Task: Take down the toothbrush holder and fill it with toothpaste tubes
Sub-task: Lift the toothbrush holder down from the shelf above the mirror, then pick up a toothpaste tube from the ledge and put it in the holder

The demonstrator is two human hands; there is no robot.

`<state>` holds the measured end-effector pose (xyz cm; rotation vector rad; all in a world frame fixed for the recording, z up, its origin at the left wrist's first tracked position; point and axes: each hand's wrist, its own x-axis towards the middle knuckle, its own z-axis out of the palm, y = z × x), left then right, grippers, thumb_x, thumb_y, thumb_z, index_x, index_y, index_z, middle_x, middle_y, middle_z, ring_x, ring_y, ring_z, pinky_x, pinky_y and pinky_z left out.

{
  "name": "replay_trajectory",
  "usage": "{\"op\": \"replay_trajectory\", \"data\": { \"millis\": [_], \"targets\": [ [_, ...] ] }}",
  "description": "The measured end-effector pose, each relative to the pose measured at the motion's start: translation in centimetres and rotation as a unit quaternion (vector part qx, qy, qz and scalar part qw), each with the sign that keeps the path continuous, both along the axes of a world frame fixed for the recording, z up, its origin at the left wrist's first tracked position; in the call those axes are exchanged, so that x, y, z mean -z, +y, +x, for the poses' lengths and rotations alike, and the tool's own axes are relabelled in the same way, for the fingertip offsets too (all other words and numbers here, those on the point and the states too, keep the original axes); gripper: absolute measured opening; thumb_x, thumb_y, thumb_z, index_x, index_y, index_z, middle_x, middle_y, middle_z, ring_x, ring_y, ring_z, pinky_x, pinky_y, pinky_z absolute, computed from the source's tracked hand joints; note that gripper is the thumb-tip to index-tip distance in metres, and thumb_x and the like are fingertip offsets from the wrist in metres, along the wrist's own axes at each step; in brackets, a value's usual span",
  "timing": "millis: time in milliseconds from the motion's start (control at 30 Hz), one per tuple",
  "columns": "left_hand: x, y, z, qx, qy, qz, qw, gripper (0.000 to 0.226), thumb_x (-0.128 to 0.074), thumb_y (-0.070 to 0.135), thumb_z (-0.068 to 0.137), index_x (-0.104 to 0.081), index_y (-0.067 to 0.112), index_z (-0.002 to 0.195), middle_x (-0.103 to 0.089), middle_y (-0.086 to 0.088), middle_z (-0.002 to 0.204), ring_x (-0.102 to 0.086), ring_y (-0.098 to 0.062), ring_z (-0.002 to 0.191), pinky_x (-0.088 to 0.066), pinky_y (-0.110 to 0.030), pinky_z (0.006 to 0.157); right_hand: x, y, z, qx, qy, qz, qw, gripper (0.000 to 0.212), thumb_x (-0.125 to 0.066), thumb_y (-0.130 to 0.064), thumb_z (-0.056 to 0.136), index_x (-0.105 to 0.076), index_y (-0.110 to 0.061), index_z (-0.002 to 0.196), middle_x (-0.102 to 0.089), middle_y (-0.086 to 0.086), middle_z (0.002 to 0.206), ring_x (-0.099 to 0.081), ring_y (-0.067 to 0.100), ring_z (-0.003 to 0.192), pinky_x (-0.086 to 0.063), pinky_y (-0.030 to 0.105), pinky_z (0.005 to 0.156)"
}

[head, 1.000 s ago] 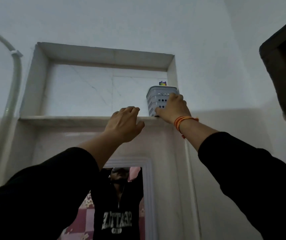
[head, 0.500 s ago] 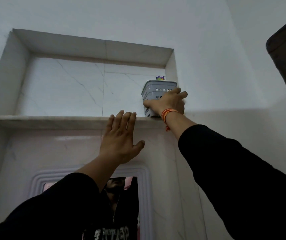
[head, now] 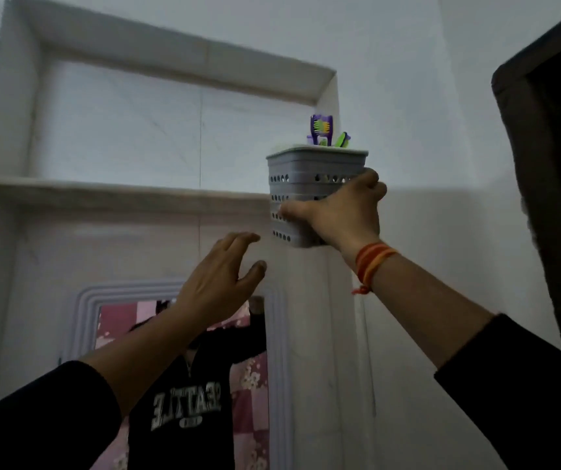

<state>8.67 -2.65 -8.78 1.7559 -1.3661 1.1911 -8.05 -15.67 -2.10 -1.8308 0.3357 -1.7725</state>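
- The right hand point(head: 341, 215) has its grip closed around the toothbrush holder point(head: 306, 184) — thumb across the near face, fingers wrapped round the right side.
- The holder is a grey, square-sided basket with rows of small round holes; it is upright, held in the air at the right end of the shelf point(head: 113, 191), its base lower than the shelf's edge.
- Two purple and green toothbrushes point(head: 321, 130) stick up out of its top, one upright, one leaning right.
- An orange thread band point(head: 370, 262) circles the right wrist.
- The left hand point(head: 219, 286) is open and holds nothing — fingers spread, palm toward the wall, just below and left of the holder and apart from it.
- Both arms wear black sleeves.
- The shelf is the floor of a pale marble wall niche point(head: 157, 106).
- Below it, a white-framed mirror point(head: 184, 368) shows the person's dark sweatshirt with reversed lettering.
- A dark wooden frame point(head: 543, 164) fills the right edge.
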Motion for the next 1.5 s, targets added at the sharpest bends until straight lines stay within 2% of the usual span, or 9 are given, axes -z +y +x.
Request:
{"op": "replay_trajectory", "data": {
  "millis": [100, 300, 433, 667, 833, 967, 1133, 1400, 1500],
  "targets": [
    [5.3, 1.2, 0.4, 0.024, 0.065, 0.035, 0.997, 0.048, -0.051, 0.045, 0.096, -0.050, 0.026, 0.140, -0.054, 0.003, 0.141, -0.054, -0.015, 0.124, -0.049, -0.037, 0.100, 7.0, 1.0, -0.5, -0.035, 0.020, 0.006, 0.999, 0.125, -0.099, -0.053, 0.044, -0.032, -0.012, 0.141, -0.049, 0.004, 0.134, -0.059, 0.023, 0.119, -0.060, 0.044, 0.094],
    [18.5, 2.9, 1.3, 0.070, 0.154, 0.147, 0.975, 0.035, -0.057, 0.033, 0.086, -0.067, 0.025, 0.118, -0.066, 0.013, 0.115, -0.060, -0.001, 0.103, -0.051, -0.020, 0.085, 25.1, 2.6, 0.1, -0.072, 0.047, 0.046, 0.995, 0.134, -0.098, -0.056, 0.035, -0.033, -0.014, 0.145, -0.055, -0.003, 0.138, -0.058, 0.012, 0.116, -0.053, 0.022, 0.083],
    [28.8, 3.1, 1.8, 0.030, 0.238, 0.246, 0.939, 0.030, -0.063, 0.031, 0.088, -0.072, 0.021, 0.115, -0.073, 0.005, 0.112, -0.067, -0.009, 0.099, -0.057, -0.032, 0.087, 37.7, 3.0, 0.1, -0.065, 0.118, 0.109, 0.985, 0.138, -0.104, -0.046, 0.039, -0.029, -0.021, 0.152, -0.055, -0.006, 0.143, -0.059, 0.014, 0.122, -0.053, 0.026, 0.086],
    [42.2, 1.5, 3.0, -0.035, 0.324, 0.471, 0.820, 0.029, -0.067, 0.022, 0.088, -0.076, 0.018, 0.116, -0.077, -0.003, 0.112, -0.071, -0.019, 0.102, -0.053, -0.024, 0.090, 55.4, 2.9, -1.1, -0.041, 0.216, 0.233, 0.947, 0.141, -0.105, -0.040, 0.034, -0.034, -0.018, 0.154, -0.056, 0.002, 0.147, -0.060, 0.023, 0.129, -0.057, 0.044, 0.100],
    [49.2, 0.7, 4.3, -0.088, 0.366, 0.580, 0.722, 0.038, -0.073, 0.028, 0.086, -0.072, 0.015, 0.122, -0.071, -0.007, 0.121, -0.062, -0.024, 0.116, -0.050, -0.030, 0.096, 64.6, 4.2, -1.6, -0.081, 0.258, 0.290, 0.918, 0.137, -0.104, -0.042, 0.030, -0.038, -0.022, 0.149, -0.061, -0.002, 0.138, -0.064, 0.020, 0.121, -0.054, 0.025, 0.094],
    [53.4, 0.8, 5.4, -0.152, 0.403, 0.610, 0.666, 0.046, -0.078, 0.037, 0.082, -0.070, 0.002, 0.111, -0.070, -0.017, 0.115, -0.068, -0.030, 0.104, -0.052, -0.031, 0.078, 69.2, 5.2, -1.4, -0.124, 0.249, 0.340, 0.898, 0.134, -0.106, -0.045, 0.027, -0.041, -0.036, 0.145, -0.060, -0.023, 0.131, -0.063, -0.002, 0.116, -0.047, 0.000, 0.085],
    [57.4, 0.2, 6.0, -0.183, 0.471, 0.529, 0.682, 0.059, -0.076, 0.040, 0.079, -0.056, 0.002, 0.120, -0.060, -0.021, 0.122, -0.064, -0.035, 0.106, -0.047, -0.032, 0.073, 72.2, 5.5, -1.0, -0.137, 0.230, 0.368, 0.890, 0.134, -0.108, -0.044, 0.028, -0.036, -0.057, 0.140, -0.057, -0.027, 0.137, -0.058, -0.009, 0.125, -0.052, 0.005, 0.091],
    [59.7, -1.4, 5.1, -0.204, 0.539, 0.407, 0.709, 0.079, -0.087, 0.041, 0.060, -0.048, 0.002, 0.116, -0.060, -0.012, 0.103, -0.066, -0.032, 0.095, -0.042, -0.028, 0.065, 74.9, 4.5, -1.1, -0.188, 0.242, 0.349, 0.885, 0.137, -0.111, -0.037, 0.028, -0.037, -0.046, 0.143, -0.055, -0.022, 0.145, -0.061, 0.006, 0.130, -0.058, 0.019, 0.093],
    [58.5, -1.8, 5.1, -0.188, 0.530, 0.415, 0.715, 0.061, -0.084, 0.049, 0.064, -0.064, 0.006, 0.103, -0.067, -0.010, 0.095, -0.066, -0.028, 0.086, -0.044, -0.028, 0.065, 74.7, 4.0, -1.5, -0.206, 0.258, 0.338, 0.881, 0.139, -0.110, -0.039, 0.029, -0.034, -0.041, 0.145, -0.051, -0.020, 0.148, -0.058, 0.007, 0.133, -0.058, 0.021, 0.095]
  ]
}}
